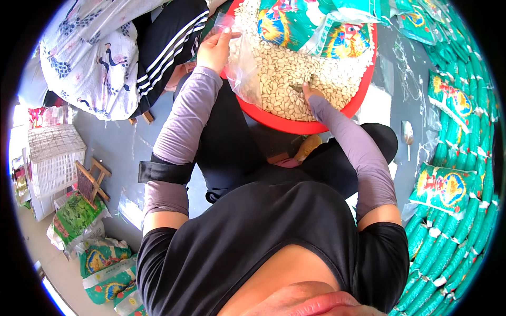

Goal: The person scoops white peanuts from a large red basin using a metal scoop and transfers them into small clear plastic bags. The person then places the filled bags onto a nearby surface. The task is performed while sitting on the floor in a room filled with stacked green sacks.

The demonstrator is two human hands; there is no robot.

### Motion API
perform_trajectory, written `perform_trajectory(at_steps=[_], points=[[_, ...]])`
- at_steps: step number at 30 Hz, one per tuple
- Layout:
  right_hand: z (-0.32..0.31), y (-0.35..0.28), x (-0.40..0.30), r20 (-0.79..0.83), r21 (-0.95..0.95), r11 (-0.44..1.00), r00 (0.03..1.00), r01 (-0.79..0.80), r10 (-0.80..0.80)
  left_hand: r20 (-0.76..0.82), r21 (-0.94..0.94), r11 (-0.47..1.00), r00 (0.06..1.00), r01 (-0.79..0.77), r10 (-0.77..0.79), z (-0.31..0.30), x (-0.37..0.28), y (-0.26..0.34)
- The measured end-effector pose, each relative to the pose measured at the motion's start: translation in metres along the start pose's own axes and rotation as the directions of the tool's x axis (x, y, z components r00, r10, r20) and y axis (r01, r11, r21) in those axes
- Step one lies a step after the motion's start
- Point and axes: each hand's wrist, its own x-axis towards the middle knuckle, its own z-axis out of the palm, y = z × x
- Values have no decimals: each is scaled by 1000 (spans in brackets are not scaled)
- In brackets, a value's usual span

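Pale pumpkin seeds [284, 106] fill a large red basin [294, 127] before me. My left hand [214, 49] pinches the top of a clear plastic bag [242, 71], which hangs down over the basin's near left rim. Among the seeds, my right hand [311, 93] is partly sunk, its thumb uppermost. A small dark patch shows beside that thumb; whether the fingers close on something there is hidden. Green printed packaging bags [304, 29] lie on the seeds in the far half of the basin.
Stacked green packets [454, 237] line the right side. A scoop [408, 134] lies on the floor nearby. At left are a white plastic crate [55, 158], a small wooden folding stool [91, 179] and more green bags [104, 256]. Another person's leg [170, 51] is close at upper left.
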Motion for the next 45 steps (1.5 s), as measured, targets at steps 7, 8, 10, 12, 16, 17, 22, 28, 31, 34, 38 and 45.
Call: perform_trajectory(at_steps=[7,8,10,12,16,17,22,28,31,34,38,45], points=[[-19,23,-32,-58,120,957,964,265,-260,-45,50,999,999,-14,16,1,2,-4],[-23,24,-34,-52,149,956,967,253,-248,-49,65,997,998,-44,47,3,4,-6],[-37,15,-54,-32,139,965,975,224,-221,-60,100,990,993,-97,103,8,8,-14],[-51,9,-75,-25,131,963,972,236,-234,-44,177,977,990,-123,132,10,13,-23],[-75,5,-103,-24,239,909,938,342,-347,-35,327,929,980,-176,198,16,16,-28],[-84,0,-110,-22,263,893,927,366,-374,-30,350,914,973,-205,229,16,18,-33],[-133,-22,-143,-7,211,910,931,357,-364,30,489,859,986,-155,161,37,10,-23],[-178,-39,-183,111,339,916,958,214,-265,85,624,761,983,-178,160,69,5,-28],[-194,-46,-198,127,334,921,958,201,-255,108,665,722,981,-191,159,80,1,-28],[-203,-49,-208,128,294,926,950,238,-285,153,718,665,978,-207,140,93,5,-30],[-209,-48,-205,181,211,947,942,244,-283,170,473,840,964,-264,207,122,6,-40],[-203,-69,-202,194,-90,967,956,239,-218,230,153,987,970,46,-80,145,-5,-19]])
